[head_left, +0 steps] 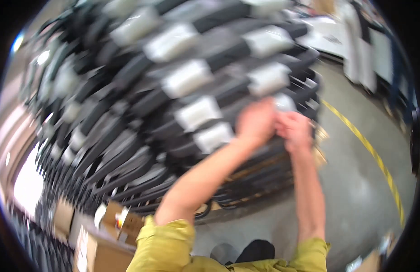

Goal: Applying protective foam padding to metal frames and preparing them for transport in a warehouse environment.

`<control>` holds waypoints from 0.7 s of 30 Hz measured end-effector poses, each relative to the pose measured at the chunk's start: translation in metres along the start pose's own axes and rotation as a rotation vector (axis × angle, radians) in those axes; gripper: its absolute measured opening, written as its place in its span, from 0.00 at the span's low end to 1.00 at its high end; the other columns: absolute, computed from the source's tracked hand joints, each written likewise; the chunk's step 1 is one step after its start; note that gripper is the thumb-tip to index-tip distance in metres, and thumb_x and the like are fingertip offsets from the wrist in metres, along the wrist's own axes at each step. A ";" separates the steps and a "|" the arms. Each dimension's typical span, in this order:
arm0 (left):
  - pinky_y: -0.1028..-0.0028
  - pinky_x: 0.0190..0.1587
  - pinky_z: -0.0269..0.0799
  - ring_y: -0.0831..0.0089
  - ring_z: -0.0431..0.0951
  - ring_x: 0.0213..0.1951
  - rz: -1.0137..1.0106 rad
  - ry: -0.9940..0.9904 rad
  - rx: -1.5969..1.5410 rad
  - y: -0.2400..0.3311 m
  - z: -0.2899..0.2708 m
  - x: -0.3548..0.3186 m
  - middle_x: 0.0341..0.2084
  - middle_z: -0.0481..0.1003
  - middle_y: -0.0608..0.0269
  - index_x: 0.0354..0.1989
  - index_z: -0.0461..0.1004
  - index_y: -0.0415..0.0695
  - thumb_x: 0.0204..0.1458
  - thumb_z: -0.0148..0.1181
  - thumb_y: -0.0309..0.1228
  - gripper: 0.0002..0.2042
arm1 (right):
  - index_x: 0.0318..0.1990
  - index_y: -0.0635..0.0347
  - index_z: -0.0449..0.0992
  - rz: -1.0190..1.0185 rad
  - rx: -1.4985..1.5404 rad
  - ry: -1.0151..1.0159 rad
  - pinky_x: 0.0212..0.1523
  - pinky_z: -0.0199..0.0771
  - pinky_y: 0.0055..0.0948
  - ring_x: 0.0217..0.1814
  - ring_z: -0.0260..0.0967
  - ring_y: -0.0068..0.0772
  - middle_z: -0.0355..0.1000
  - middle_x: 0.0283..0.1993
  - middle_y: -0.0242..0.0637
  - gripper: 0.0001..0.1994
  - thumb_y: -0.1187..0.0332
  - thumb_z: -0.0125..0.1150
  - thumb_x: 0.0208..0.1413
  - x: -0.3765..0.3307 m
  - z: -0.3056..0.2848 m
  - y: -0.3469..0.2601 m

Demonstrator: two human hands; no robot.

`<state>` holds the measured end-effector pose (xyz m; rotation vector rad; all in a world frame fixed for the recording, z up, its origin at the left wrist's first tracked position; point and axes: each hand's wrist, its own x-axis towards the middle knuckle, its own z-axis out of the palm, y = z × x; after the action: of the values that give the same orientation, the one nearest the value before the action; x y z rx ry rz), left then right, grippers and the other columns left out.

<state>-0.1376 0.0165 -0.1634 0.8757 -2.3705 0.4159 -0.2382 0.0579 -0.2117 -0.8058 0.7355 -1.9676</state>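
Note:
Both arms reach forward to the right end of a tall stack of black, curved long parts (230,93). White padded wraps (200,113) are bound round many of them. My left hand (257,120) lies against one of the lower parts, its fingers smeared by motion. Close beside it, my right hand (295,129) has its fingers bent and pressed together. Just above the two hands shows a whitish wrap (285,102). Blur hides what, if anything, is between the right fingers.
More black parts (123,177) fan out to the left. Cardboard boxes (103,254) stand at the lower left. A yellow floor line (364,143) curves along the grey floor at right. White rolls or sheets (357,54) hang by a bench at the upper right.

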 end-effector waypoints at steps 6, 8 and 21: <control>0.61 0.40 0.63 0.52 0.66 0.38 0.085 -0.029 -0.399 0.008 -0.008 -0.008 0.31 0.67 0.48 0.33 0.61 0.37 0.32 0.54 0.27 0.16 | 0.19 0.59 0.68 0.133 -0.225 -0.019 0.06 0.46 0.13 0.09 0.53 0.13 0.62 0.13 0.27 0.11 0.66 0.56 0.49 0.028 -0.023 -0.005; 0.62 0.40 0.65 0.53 0.68 0.38 0.076 0.126 -0.343 -0.002 0.002 -0.010 0.31 0.69 0.49 0.34 0.64 0.36 0.34 0.53 0.27 0.16 | 0.21 0.59 0.68 0.134 -0.273 -0.111 0.08 0.50 0.11 0.10 0.56 0.13 0.63 0.14 0.27 0.14 0.59 0.54 0.51 0.029 -0.016 -0.006; 0.63 0.34 0.69 0.56 0.73 0.33 -0.484 0.057 -0.548 0.007 0.026 0.027 0.25 0.72 0.49 0.24 0.70 0.40 0.36 0.52 0.25 0.06 | 0.51 0.65 0.60 -1.232 -1.389 -0.297 0.58 0.49 0.34 0.58 0.53 0.42 0.58 0.55 0.44 0.21 0.69 0.47 0.49 0.042 -0.022 0.013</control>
<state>-0.1701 -0.0036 -0.1680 1.0918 -1.9680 -0.3785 -0.2666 0.0194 -0.2245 -2.8170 1.6733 -1.9043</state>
